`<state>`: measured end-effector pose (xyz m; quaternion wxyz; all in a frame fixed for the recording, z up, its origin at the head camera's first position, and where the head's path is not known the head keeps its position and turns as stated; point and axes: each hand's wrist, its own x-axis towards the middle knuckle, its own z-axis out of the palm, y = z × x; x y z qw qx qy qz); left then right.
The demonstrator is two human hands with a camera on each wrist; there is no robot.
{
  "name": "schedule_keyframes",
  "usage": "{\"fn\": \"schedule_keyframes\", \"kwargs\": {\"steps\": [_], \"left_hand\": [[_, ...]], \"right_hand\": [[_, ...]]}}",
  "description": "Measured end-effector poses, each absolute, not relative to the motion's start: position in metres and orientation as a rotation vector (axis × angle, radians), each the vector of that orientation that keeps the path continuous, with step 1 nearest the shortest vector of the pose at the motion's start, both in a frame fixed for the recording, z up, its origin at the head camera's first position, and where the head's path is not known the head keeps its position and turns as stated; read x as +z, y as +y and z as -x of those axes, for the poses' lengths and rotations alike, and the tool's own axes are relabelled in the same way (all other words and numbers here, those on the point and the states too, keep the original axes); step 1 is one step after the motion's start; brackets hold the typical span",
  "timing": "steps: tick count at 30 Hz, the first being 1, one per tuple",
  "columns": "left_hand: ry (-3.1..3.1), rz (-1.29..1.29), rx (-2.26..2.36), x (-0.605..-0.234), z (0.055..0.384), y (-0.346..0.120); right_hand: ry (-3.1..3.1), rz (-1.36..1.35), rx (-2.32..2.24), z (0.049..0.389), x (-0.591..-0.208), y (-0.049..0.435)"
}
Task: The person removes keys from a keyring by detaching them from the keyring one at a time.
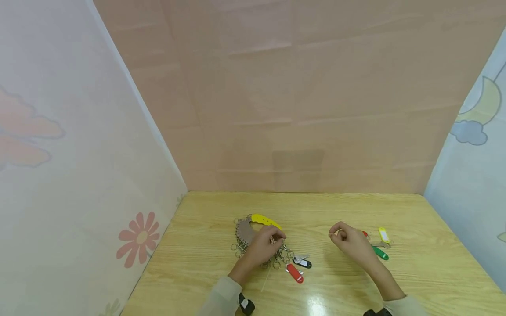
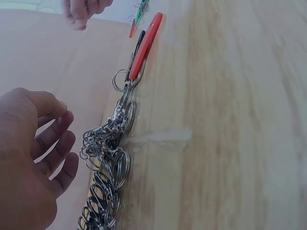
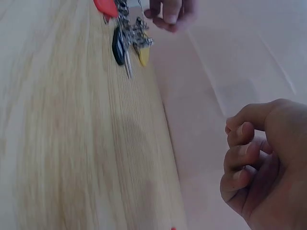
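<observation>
A grey crescent-shaped metal key holder (image 1: pixel 245 231) with a yellow grip (image 1: pixel 265 219) lies on the table, hung with several small clips and split rings (image 2: pixel 98 191). My left hand (image 1: pixel 265 245) hovers over its near right side, fingers loosely bent and holding nothing. At that side lie a red key tag (image 1: pixel 294 274), a black key tag (image 1: pixel 303 263) and a silver key (image 1: pixel 300 258). My right hand (image 1: pixel 352 243) is above the table farther right, fingers curled loosely with thumb near the index fingertip, nothing in them. Beside it are a green tag (image 1: pixel 380 253) and yellow tag (image 1: pixel 384 235).
A key (image 1: pixel 381 244) and a red tag (image 1: pixel 365 234), partly hidden by my right hand, lie in the right group. The wooden table (image 1: pixel 328 289) meets a tan back wall (image 1: pixel 300 109). Patterned panels stand at the left (image 1: pixel 99 184) and right (image 1: pixel 466 175).
</observation>
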<state>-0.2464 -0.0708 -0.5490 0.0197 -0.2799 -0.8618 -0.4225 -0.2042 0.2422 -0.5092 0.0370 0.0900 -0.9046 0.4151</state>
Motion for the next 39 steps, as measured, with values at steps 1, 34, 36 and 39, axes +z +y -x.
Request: {"fn": "schedule_keyframes", "kwargs": {"steps": [1, 34, 36, 39], "left_hand": [[-2.677, 0.884, -1.294, -0.549, 0.246, -0.07], [-2.707, 1.185, -0.641, -0.553, 0.234, -0.061], [-2.702, 1.188, -0.623, -0.554, 0.235, -0.061], [-2.696, 1.189, -0.595, -0.555, 0.236, -0.06]], "right_hand": [[-2.787, -0.286, 1.257, 0.204, -0.508, 0.237], [-2.983, -0.54, 0.999, 0.192, -0.551, 0.152], [-2.978, -0.537, 0.996, 0.192, -0.551, 0.151], [-2.974, -0.529, 1.01, 0.193, -0.551, 0.149]]}}
